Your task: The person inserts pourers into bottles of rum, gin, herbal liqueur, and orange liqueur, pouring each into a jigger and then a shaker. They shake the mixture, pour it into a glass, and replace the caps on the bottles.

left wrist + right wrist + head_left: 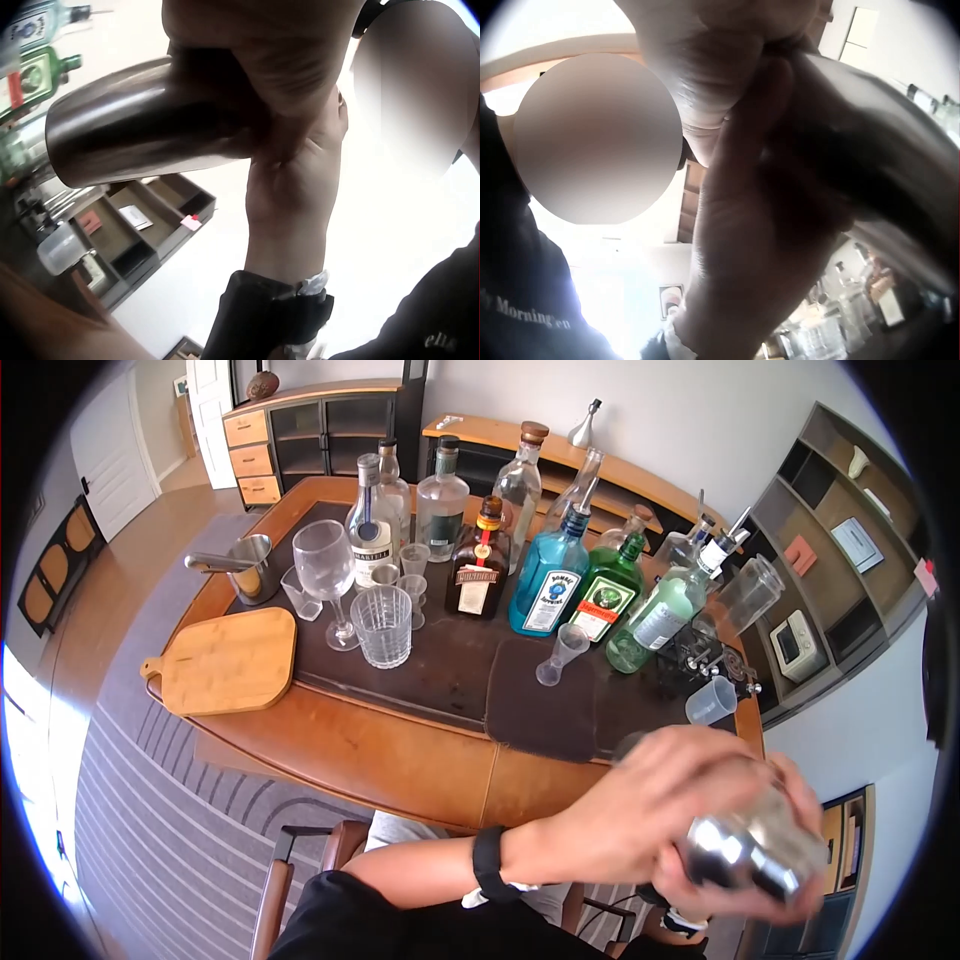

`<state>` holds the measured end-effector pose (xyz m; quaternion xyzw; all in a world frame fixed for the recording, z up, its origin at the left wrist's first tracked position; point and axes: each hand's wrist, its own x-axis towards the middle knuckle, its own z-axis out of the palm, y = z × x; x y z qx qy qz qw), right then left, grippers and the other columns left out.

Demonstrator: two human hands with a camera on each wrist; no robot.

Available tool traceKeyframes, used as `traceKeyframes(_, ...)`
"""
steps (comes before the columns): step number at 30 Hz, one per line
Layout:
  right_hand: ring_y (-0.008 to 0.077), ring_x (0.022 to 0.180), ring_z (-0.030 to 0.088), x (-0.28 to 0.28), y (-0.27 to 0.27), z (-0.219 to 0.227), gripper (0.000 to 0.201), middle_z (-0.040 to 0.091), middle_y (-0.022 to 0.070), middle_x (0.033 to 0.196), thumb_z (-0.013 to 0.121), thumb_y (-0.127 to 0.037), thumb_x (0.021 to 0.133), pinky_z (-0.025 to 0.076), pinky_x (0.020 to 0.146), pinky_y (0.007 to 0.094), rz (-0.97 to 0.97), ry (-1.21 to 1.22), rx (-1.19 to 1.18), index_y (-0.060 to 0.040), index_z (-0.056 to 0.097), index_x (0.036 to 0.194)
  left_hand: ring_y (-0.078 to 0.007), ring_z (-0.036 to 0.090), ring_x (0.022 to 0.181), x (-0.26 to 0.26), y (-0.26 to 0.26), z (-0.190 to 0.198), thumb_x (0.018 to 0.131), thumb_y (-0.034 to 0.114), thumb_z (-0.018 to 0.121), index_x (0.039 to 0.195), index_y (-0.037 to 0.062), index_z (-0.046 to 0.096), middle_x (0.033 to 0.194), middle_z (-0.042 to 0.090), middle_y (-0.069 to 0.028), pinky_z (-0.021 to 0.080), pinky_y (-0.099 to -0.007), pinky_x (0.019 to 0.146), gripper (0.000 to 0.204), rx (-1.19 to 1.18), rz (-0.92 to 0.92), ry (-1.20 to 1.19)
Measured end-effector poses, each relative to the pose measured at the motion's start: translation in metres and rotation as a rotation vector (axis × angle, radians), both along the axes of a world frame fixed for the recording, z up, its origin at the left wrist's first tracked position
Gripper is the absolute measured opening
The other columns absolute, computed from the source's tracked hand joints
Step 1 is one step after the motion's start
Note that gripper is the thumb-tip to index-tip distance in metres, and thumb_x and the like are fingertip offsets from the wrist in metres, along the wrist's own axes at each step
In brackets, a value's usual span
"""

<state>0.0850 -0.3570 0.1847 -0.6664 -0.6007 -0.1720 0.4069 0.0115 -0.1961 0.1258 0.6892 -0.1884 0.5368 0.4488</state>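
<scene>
Head view shows the leather-topped bench [380, 725] spread widest, a wooden board [225, 665] lying flat at its left end. Bottles stand towards its far side, the blue bottle [550, 585] just beside the green bottle [612, 595]. Off the bench's near right edge, the left hand [665, 795] and right hand [735, 900] grip a shiny metal shaker [755, 850] in the air, fingers curled round it, though blur hides their exact placing. Smaller still, a cut-glass tumbler [382, 628] stands upright near the stemmed glass [325, 565]
</scene>
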Motion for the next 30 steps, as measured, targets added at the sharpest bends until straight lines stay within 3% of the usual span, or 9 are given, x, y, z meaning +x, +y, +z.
traceKeyframes(4,0.0298,0.125,0.059,-0.061,-0.009,-0.003,0.112,0.047,0.0182,0.144,0.087,-0.016,0.061,0.05,0.105,0.0526,-0.274,0.555,0.34,-0.011,0.023,0.153,-0.042,0.058,0.124,-0.019,-0.013,0.037,0.091,0.016,0.068,0.132,0.0169,0.063,0.14,0.054,-0.0197,0.051,-0.056,0.102,0.041,0.147,0.072,-0.14)
traceKeyframes(6,0.0308,0.119,0.061,-0.036,0.024,-0.026,0.097,0.051,0.0201,0.138,0.089,-0.021,0.065,0.052,0.101,0.0481,-0.148,0.272,0.565,-0.0062,0.035,0.145,-0.0418,0.056,0.125,-0.015,-0.007,0.022,0.088,0.017,0.069,0.137,0.0124,0.058,0.138,0.054,-0.021,0.048,-0.0531,0.103,0.051,0.08,0.038,-0.067)
traceKeyframes(9,0.0395,0.121,0.055,0.017,0.047,-0.041,0.109,0.048,0.0285,0.136,0.088,-0.022,0.065,0.047,0.106,0.0506,0.115,-0.096,0.279,-0.0102,0.021,0.15,-0.0408,0.054,0.126,-0.001,0.002,-0.014,0.083,0.014,0.072,0.144,0.0047,0.048,0.136,0.052,-0.0223,0.044,-0.0479,0.105,0.066,-0.195,0.003,0.163)
traceKeyframes(15,0.0314,0.108,0.06,-0.011,0.014,-0.004,0.099,0.05,0.024,0.133,0.081,-0.037,0.074,0.053,0.092,0.0448,-0.088,0.095,0.282,-0.007,0.025,0.149,-0.0419,0.054,0.126,-0.009,-0.003,0.026,0.085,0.017,0.067,0.141,0.0094,0.053,0.139,0.05,-0.0223,0.046,-0.0519,0.103,0.058,0.146,0.045,-0.01)
traceKeyframes(17,0.0279,0.077,0.067,0.003,0.04,-0.028,0.086,0.06,0.0244,0.116,0.064,-0.061,0.093,0.061,0.067,0.0341,-0.128,-0.229,0.831,-0.0018,0.032,0.146,-0.0406,0.053,0.126,-0.017,-0.006,0.04,0.085,0.015,0.063,0.141,0.0078,0.052,0.135,0.052,-0.0183,0.044,-0.0501,0.105,0.058,0.164,0.063,-0.114)
traceKeyframes(20,0.0359,0.126,0.056,-0.003,0.015,-0.011,0.116,0.047,0.0243,0.141,0.092,-0.026,0.066,0.048,0.105,0.0525,0.063,0.0,0.122,-0.0092,0.019,0.155,-0.0423,0.054,0.126,-0.002,0.004,0.0,0.076,0.019,0.082,0.147,0.0105,0.046,0.139,0.05,-0.0227,0.045,-0.0512,0.106,0.08,0.019,-0.001,0.044)
traceKeyframes(25,0.0359,0.119,0.057,0.014,0.054,-0.037,0.112,0.049,0.0232,0.138,0.089,-0.027,0.068,0.05,0.101,0.0508,0.151,-0.119,0.361,-0.008,0.02,0.154,-0.0433,0.051,0.129,0.0,0.006,-0.015,0.077,0.016,0.081,0.147,0.0069,0.041,0.138,0.05,-0.023,0.043,-0.0497,0.108,0.081,-0.106,0.004,0.121)
traceKeyframes(28,0.0318,0.117,0.06,-0.043,0.0,0.023,0.111,0.053,0.0183,0.134,0.087,-0.024,0.065,0.051,0.102,0.051,-0.075,0.487,0.035,-0.0047,0.021,0.151,-0.0417,0.052,0.127,-0.021,-0.001,0.027,0.084,0.016,0.069,0.142,0.0075,0.05,0.136,0.052,-0.02,0.044,-0.0506,0.105,0.062,0.088,0.05,-0.035)
traceKeyframes(30,0.0299,0.1,0.063,0.002,0.002,0.014,0.098,0.056,0.0211,0.125,0.077,-0.042,0.076,0.055,0.088,0.0437,-0.037,-0.134,0.108,-0.0019,0.025,0.149,-0.0392,0.054,0.126,-0.031,-0.007,0.042,0.088,0.02,0.061,0.138,0.0086,0.054,0.134,0.054,-0.0175,0.043,-0.0495,0.104,0.053,0.127,0.098,-0.148)
